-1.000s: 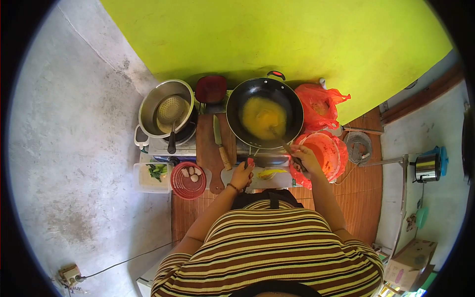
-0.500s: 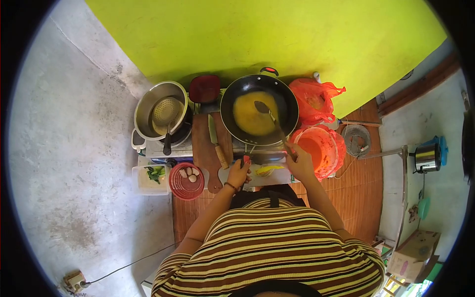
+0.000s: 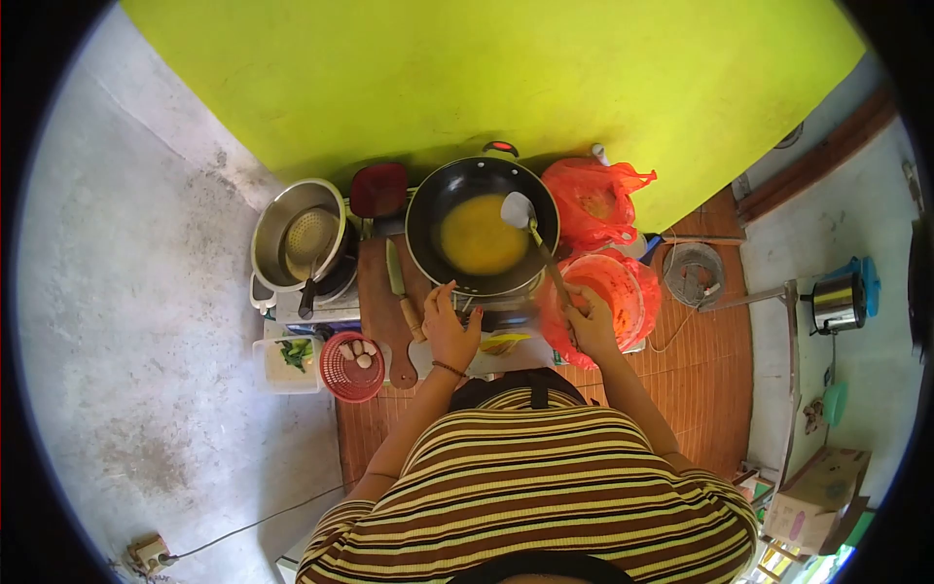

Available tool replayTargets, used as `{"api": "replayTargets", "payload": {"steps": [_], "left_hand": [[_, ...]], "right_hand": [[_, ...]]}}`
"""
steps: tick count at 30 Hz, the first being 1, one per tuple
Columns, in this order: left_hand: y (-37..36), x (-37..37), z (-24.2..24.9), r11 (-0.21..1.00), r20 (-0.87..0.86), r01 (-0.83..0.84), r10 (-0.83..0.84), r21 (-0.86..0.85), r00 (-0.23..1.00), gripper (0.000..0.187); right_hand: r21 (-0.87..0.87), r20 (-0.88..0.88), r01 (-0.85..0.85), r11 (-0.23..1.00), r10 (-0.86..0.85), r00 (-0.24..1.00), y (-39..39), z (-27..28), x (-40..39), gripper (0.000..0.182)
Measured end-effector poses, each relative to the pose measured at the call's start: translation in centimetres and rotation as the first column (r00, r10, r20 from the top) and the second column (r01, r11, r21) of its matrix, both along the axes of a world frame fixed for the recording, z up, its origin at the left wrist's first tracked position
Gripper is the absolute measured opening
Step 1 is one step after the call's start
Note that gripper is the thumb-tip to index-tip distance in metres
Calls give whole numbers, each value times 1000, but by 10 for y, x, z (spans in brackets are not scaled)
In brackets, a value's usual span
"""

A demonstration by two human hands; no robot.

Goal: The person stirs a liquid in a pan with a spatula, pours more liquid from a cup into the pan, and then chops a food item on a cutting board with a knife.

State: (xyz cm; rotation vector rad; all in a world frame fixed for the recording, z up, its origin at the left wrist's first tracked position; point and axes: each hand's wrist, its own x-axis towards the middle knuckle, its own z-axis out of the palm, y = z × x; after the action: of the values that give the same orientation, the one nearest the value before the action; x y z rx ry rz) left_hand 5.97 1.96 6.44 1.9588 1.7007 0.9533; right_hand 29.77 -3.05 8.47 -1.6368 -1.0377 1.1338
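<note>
My right hand: fingers wrapped round brown-handled, pale-bladed spatula over round black wok of yellow liquid. Left hand (fingers spread) near wok.

Knife on cutting board, left of wok

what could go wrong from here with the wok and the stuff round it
The left hand is open close to the near rim of the wok, so it could get burned if the metal is hot.

The red plastic bag sits right beside the wok and might soften or melt from any heat.

The knife lies loose on the cutting board, its handle near the left hand, and could be knocked.
</note>
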Motion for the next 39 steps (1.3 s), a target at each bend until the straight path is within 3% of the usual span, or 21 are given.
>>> {"api": "replayTargets", "payload": {"steps": [2,4,5,8,11,15,17,20,23,29,32,39], "left_hand": [[5,17,9,999,65,40,-39,-15,997,54],[11,35,6,989,146,151,-149,-3,978,52],[14,45,5,979,186,205,-202,4,962,51],[19,77,14,959,179,283,-284,32,942,46],[24,101,13,931,191,365,-354,-21,915,48],[26,124,13,904,227,425,-404,-48,886,50],[25,131,14,899,233,433,-409,-61,882,49],[24,136,11,898,223,431,-403,-89,887,50],[23,138,7,903,211,416,-387,-112,898,50],[26,140,5,901,233,406,-366,-155,901,49],[27,141,5,897,233,406,-363,-173,902,49],[26,141,-1,886,239,414,-365,-209,900,50]], "right_hand": [[-140,-404,79,987,-130,905,-1,16,12,38],[-144,-567,93,985,-159,808,-2,20,31,37],[-147,-640,100,984,-171,749,-3,22,42,37],[-94,-617,175,980,-195,762,-7,30,66,37],[-52,-440,241,969,-239,865,-4,35,83,39],[-40,26,251,967,-250,968,9,23,103,41],[-43,275,220,975,-200,940,18,17,107,43],[120,521,135,984,-178,835,32,-18,110,43],[-100,491,78,992,-19,871,39,-3,100,43],[-49,675,134,990,-66,735,44,-4,103,43],[-87,756,104,991,-3,655,52,-6,114,42],[-7,682,91,996,-62,729,75,-23,124,41]]}}
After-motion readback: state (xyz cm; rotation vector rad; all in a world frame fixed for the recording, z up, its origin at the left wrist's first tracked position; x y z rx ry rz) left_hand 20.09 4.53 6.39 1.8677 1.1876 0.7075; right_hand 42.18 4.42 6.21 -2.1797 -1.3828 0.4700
